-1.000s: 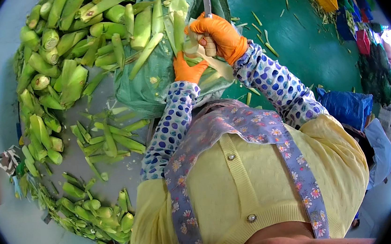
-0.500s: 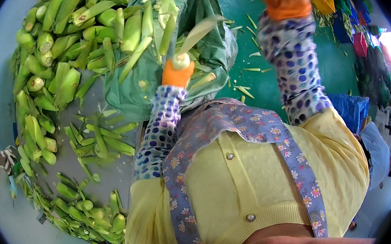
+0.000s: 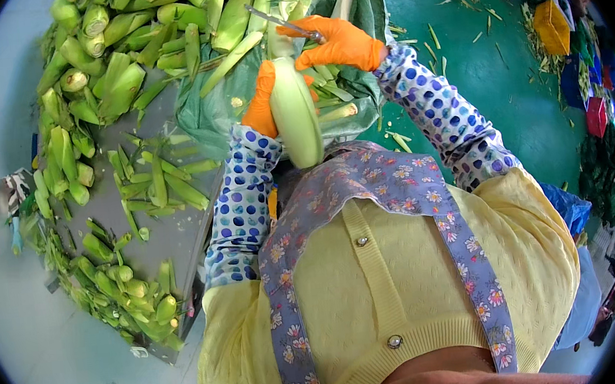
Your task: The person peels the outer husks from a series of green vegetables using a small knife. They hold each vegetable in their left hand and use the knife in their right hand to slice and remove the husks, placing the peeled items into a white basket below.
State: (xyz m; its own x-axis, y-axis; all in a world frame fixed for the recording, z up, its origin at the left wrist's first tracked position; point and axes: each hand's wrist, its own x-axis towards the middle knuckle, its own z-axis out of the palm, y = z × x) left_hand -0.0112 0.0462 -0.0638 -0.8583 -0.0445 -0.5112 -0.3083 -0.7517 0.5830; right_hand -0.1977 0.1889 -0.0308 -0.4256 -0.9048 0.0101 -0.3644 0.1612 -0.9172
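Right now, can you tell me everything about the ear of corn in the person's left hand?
The ear of corn is long and plump, wrapped in pale green husk that looks smooth and leafy, with faint lengthwise lines. It narrows at the lower end, which points toward the person's flowered apron. The orange-gloved left hand grips around its upper part. The right hand, holding a knife, is close to the top; I can't tell whether it touches.

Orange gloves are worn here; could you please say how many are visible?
2: one on the left hand, holding a corn ear; one on the right hand, holding a knife.
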